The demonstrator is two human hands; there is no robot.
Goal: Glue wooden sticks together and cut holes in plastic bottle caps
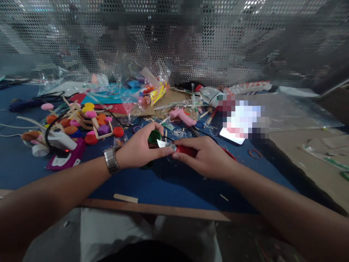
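Observation:
My left hand (137, 150) is closed around a small round green plastic cap (155, 136), its hollow side facing up. Its thumb stretches out to the side of a knife blade. My right hand (204, 154) grips a red-handled utility knife (187, 150); the pointed metal blade lies close against the cap's near side. Whether the edge touches the cap I cannot tell. Both hands are just above the blue tabletop (174, 185). Beyond them lies a pink glue gun (183, 116) among white shavings.
On the left, a purple power strip (67, 156) with a white plug stands beside a stick model (89, 122) with coloured pieces. A lit phone (236, 125), a bottle (211, 94) and plastic wrappers lie farther back. A wooden stick (125, 198) rests near the front edge.

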